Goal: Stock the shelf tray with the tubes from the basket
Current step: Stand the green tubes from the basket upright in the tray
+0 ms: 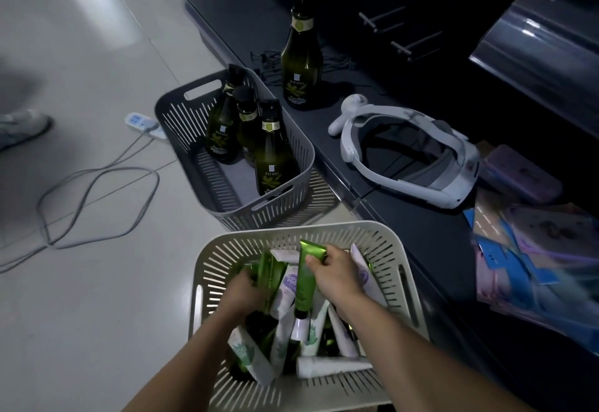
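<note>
Closest to me, the cream basket (293,230) sits on the floor, heaped with white tubes (334,365) and green ones. My right hand (337,274) is down in it, thumb and curled fingers pinching a green tube (305,282) near its flat crimped end. The thumb lies across the tube's front and the fingers wrap round its right edge. The tube's long axis runs near to far, slightly tilted, dark cap toward me and crimp pointing away. My left hand (243,291) is curled round a bunch of green tubes (270,270) at the basket's left side; it is blurred, so I cannot tell how many. Just beyond stands a grey basket (181,110) holding three dark green bottles (272,149). On the dark shelf (405,217) to the right lies a white headset (405,152), and farther along a fourth bottle (301,65) stands upright
</note>
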The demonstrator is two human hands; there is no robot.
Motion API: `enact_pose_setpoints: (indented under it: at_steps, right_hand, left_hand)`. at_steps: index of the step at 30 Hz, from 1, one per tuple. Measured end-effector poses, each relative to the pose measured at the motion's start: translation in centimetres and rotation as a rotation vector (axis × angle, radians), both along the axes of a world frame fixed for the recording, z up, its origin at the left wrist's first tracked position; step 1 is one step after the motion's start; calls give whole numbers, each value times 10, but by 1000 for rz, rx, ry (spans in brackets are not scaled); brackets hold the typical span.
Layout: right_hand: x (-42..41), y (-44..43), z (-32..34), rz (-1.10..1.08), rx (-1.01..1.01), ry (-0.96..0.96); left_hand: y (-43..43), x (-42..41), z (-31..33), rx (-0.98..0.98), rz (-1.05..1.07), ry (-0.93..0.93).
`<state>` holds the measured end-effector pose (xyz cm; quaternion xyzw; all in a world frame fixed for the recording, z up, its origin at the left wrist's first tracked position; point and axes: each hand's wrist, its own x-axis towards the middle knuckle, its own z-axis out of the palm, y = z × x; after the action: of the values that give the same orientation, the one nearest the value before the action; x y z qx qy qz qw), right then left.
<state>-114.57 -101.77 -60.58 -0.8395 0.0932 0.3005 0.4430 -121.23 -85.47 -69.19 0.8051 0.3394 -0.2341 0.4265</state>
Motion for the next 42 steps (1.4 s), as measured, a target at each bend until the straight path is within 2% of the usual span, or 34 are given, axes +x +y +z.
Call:
enact_pose_setpoints:
  at_steps: [5, 9, 12, 19, 27, 38, 42]
  right_hand:
    - [2, -5, 17, -19, 17, -11]
    - [1, -9, 37, 16, 28, -14]
    - [0, -16, 55, 46, 21, -47]
    - [-3, -54, 116, -10, 57, -223]
    - [-17, -124, 189, -236, 219, -416]
    - [-57, -239, 300, -405, 178, -751]
    - [-71, -285, 331, -474, 154, -866]
  left_hand:
    - [4, -1, 30, -335, 284, 0]
    - [-1, -5, 59, -541, 300, 54]
    - [-13, -3, 83, -619, 276, -12]
    - [-57, 17, 167, -628, 189, -250]
    - [-124, 32, 249, -561, 24, -500]
    - [-236, 33, 364, -529, -271, -700]
    - [-286, 27, 404, -589, -389, -764]
